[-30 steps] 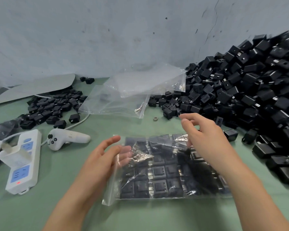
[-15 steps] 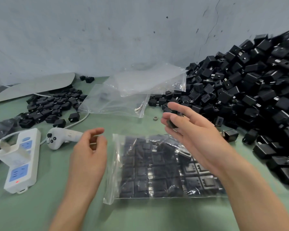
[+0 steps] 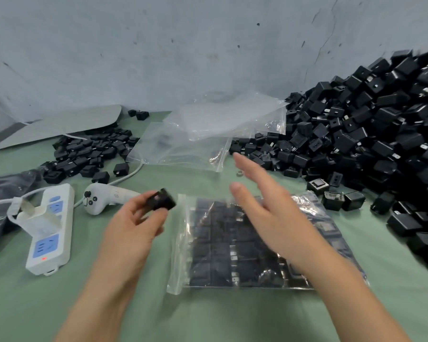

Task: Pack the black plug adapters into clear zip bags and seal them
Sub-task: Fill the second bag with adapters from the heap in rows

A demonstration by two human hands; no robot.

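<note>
Adding one adapter [image 3: 161, 200] to a packed zip bag [image 3: 208, 245].
Left hand [image 3: 131, 225] pinches it in its fingers; right hand [image 3: 272, 215], fingers spread and empty, should next open the bag's mouth.

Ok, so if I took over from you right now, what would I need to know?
Left hand: pinches one black adapter, just left of the filled bag.
Right hand: open, holds nothing, over the filled bag.
Filled bag lies flat on the green table, packed with adapters; whether its zip is shut, I cannot tell.
Empty bags lie behind it; the big pile sits to the right.
Left to do: check that zip, then bag and seal the rest.
</note>
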